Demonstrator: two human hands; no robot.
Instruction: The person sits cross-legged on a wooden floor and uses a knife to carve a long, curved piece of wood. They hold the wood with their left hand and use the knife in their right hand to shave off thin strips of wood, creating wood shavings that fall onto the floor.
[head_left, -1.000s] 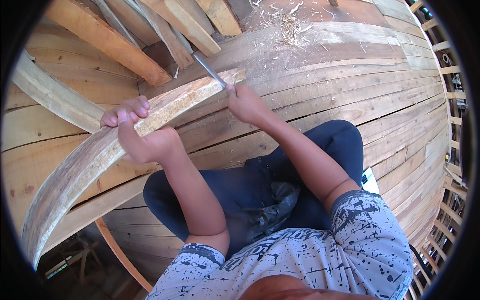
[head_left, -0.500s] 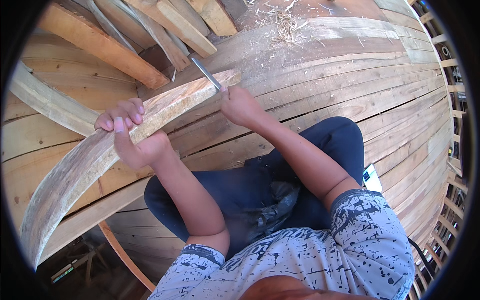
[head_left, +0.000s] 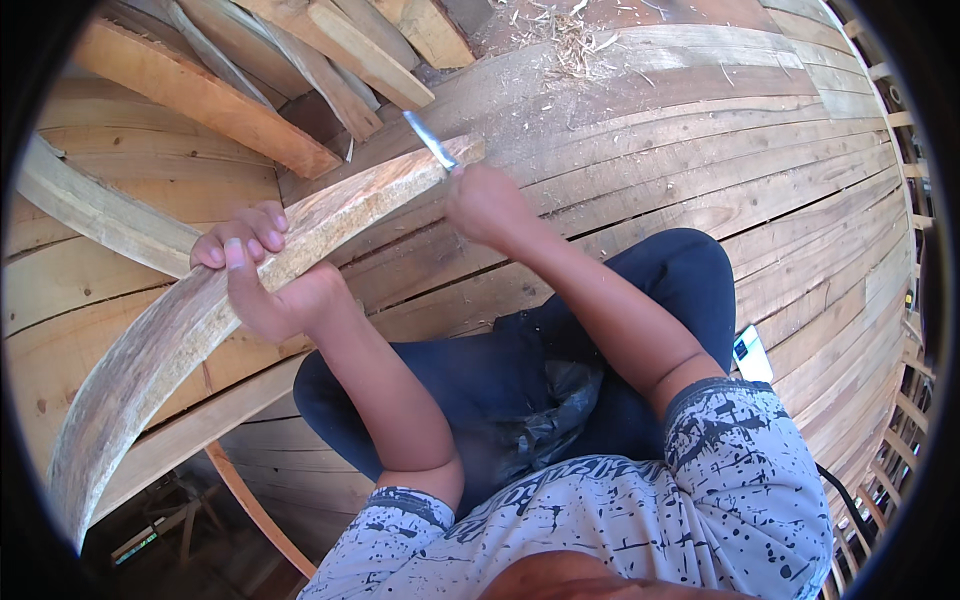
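Here | one curved brown wooden plank (head_left: 185, 318) is lying within the clasping left hand (head_left: 275, 303) | one slim silvery metal blade (head_left: 430, 139) is jutting from the fisted right hand (head_left: 489, 206)

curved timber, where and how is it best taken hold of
Probably mid-length, coming from the near side, where the left hand's grip clasps it: the curved timber is long and bowed, narrow enough there to hook over, and that spot lies clear of the blade near its right end.

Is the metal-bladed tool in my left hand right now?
No, the metal-bladed tool sticks out of your right hand, while your left hand grips the curved timber.
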